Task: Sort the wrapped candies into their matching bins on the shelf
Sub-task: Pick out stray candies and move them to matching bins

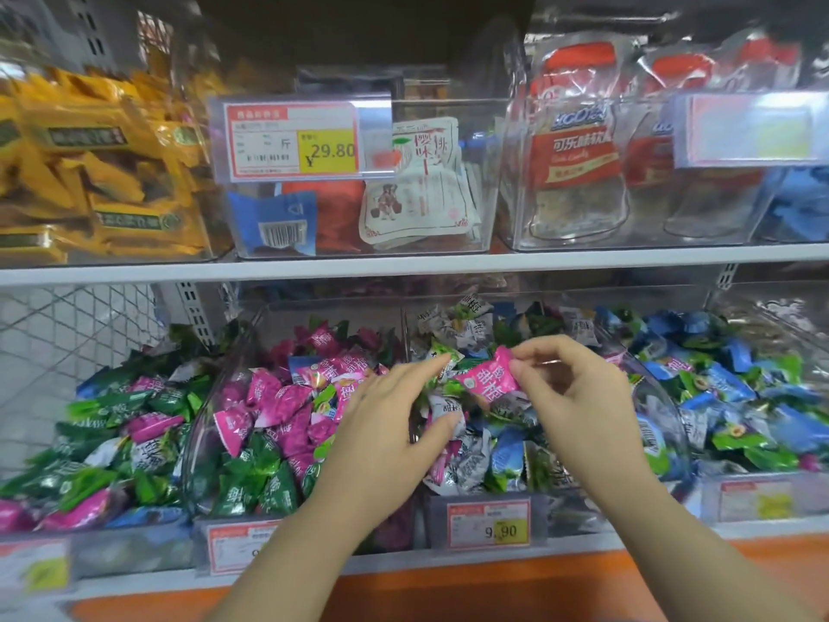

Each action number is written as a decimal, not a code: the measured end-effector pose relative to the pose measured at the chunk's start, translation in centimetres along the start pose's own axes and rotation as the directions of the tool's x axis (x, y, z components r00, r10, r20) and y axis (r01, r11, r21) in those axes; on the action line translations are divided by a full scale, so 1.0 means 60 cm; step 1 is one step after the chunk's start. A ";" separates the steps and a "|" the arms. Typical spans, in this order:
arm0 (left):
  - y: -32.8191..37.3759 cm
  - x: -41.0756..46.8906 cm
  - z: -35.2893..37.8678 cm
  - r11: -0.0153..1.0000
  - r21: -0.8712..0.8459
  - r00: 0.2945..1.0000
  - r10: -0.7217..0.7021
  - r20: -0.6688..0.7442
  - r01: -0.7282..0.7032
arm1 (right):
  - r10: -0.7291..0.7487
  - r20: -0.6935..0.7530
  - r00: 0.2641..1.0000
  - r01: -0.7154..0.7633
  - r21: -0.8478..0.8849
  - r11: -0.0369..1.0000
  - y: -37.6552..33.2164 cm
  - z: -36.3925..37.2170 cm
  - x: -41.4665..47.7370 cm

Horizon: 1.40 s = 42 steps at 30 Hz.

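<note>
While the right hand (578, 397) pinches a pink wrapped candy (489, 380) by one end between thumb and fingertips, holding it just above the mixed pile in the grey-wrapper bin (668, 415), the left hand (386, 424) lies spread with its fingers nearly straight. It gripps nothing and sits over the divide between that bin and the pink-candy bin (197, 424). Its index fingertip touches a green-and-white candy (442, 351). A price tag (489, 525) fronts the grey-wrapper bin.

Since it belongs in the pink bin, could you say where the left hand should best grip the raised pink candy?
Pinch the pink candy at its free lower-left end, coming from the left: the right hand pinches its upper-right corner, and that free end points toward the left hand.
</note>
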<state>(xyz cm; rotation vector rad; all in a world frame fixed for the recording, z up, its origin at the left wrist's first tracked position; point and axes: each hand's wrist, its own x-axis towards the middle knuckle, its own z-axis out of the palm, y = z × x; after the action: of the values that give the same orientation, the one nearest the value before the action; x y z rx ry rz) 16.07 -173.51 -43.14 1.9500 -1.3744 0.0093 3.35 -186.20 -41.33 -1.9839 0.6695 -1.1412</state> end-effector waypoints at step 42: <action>-0.008 0.012 -0.007 0.958 0.286 0.957 -0.077 0.281 -0.007 | -0.049 0.535 0.844 0.367 -0.508 0.780 0.030 0.031 0.031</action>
<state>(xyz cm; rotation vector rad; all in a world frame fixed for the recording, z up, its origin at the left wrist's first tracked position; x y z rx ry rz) 16.94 -173.75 -42.81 2.2863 -1.5988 -0.1056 5.73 -187.99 -42.46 -2.8225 0.5663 -0.4921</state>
